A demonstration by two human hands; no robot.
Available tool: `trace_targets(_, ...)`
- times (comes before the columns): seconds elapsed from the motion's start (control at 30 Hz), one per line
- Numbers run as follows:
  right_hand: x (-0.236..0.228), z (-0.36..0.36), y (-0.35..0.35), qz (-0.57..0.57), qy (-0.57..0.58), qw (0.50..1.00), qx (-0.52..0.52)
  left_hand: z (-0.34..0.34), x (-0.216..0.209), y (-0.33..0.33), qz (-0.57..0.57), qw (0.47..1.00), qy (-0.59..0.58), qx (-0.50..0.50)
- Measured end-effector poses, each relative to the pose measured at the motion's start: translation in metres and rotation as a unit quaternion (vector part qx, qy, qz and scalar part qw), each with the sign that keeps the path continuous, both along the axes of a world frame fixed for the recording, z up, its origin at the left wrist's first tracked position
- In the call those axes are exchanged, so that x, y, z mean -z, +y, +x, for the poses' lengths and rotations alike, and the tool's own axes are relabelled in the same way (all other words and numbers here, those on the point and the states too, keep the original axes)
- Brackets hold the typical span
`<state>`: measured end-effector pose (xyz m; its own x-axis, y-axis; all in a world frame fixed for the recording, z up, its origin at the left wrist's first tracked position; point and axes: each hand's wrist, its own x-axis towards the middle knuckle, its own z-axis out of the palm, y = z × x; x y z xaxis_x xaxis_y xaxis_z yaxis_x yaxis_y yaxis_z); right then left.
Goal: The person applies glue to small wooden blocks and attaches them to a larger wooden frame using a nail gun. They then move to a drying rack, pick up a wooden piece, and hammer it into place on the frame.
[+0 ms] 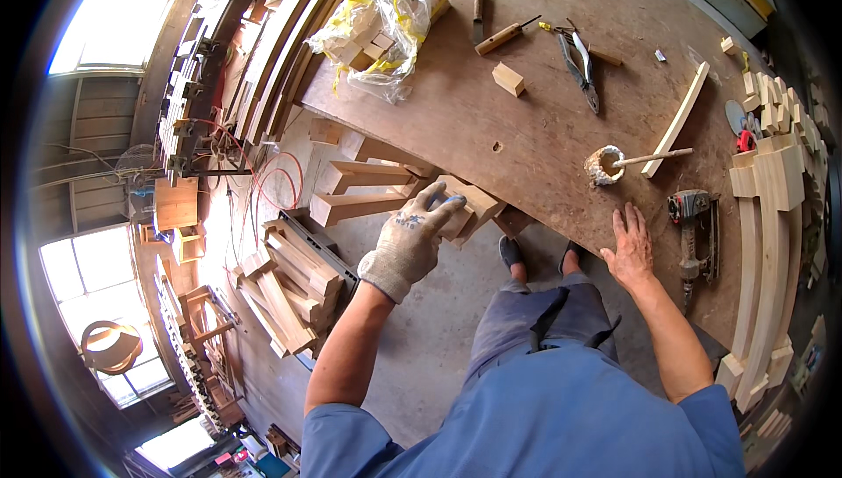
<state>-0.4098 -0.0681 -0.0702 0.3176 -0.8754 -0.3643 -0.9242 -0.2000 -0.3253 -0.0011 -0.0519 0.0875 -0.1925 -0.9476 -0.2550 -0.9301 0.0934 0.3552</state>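
Note:
My left hand, in a pale knitted glove, is held up off the bench's near edge. Its thumb and forefinger point forward with a gap between them; the other fingers are partly hidden. Just beyond its fingertips are light wooden blocks at the end of a wooden piece beside the bench. Bare and flat, my right hand rests on the edge of the brown workbench, fingers spread, holding nothing. Close to it stand a glue-crusted pot with a stick in it and a red-and-black power tool.
A clear plastic bag of wood blocks, a chisel, pliers, a small block and a wood strip lie across the bench. Curved wooden parts are stacked at right. More wooden parts sit lower left.

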Motion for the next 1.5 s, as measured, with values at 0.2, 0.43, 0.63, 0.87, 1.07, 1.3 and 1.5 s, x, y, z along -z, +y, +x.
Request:
trace_targets(0.2, -0.001, 0.001, -0.001, 0.001, 0.002, 1.000, -0.002, 0.000, 0.000, 0.000, -0.001, 1.000, -0.004, 0.000)
trace_targets(0.43, -0.001, 0.001, 0.000, -0.002, 0.000, 1.000, 0.000, 0.000, 0.001, 0.000, 0.002, 1.000, -0.005, 0.001)
trace_targets(0.63, -0.001, 0.001, 0.000, -0.005, -0.003, 1.000, 0.003, 0.000, -0.006, 0.000, -0.007, 1.000, 0.019, -0.005)
trace_targets(0.87, 0.003, 0.000, 0.000, -0.008, -0.003, 1.000, 0.004, 0.003, -0.005, 0.005, -0.098, 0.966, 0.169, -0.169)
trace_targets(1.07, 0.001, 0.001, 0.000, -0.001, 0.000, 1.000, 0.007, -0.015, 0.045, 0.022, -0.179, 0.952, 0.114, -0.222)
trace_targets(1.3, 0.001, 0.001, 0.001, -0.003, -0.006, 1.000, 0.007, -0.020, 0.070, 0.026, -0.186, 0.910, 0.217, -0.300)
trace_targets(1.5, -0.003, 0.002, 0.000, -0.011, -0.018, 1.000, 0.010, -0.022, 0.078, 0.027, -0.206, 0.894, 0.240, -0.316)
